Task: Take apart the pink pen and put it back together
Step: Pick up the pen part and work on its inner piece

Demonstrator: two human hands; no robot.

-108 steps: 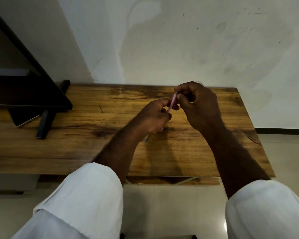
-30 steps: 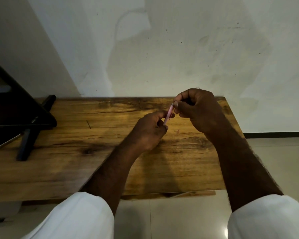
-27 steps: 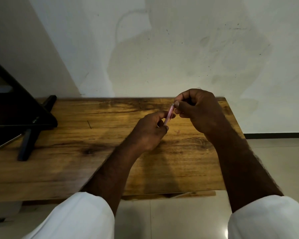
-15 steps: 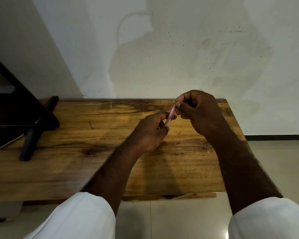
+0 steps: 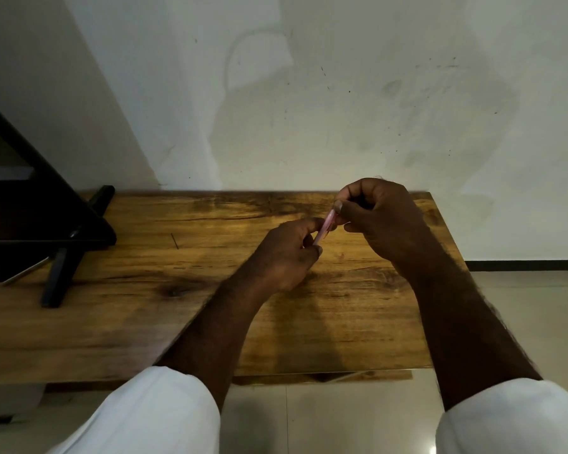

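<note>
One pink pen [image 5: 324,228] is held above the wooden surface [image 5: 177,306], between both hands, toward its far right corner. Its long axis slants from the left hand [image 5: 284,257], lower and nearer, up and away to the right hand [image 5: 386,217]. Only a short middle stretch shows; both ends are buried in the hands. The left fingers [image 5: 304,225] curl round the lower end, and the right fingers [image 5: 351,191] and thumb pinch the upper end. A black stand [image 5: 58,280] sits well apart at the left.
</note>
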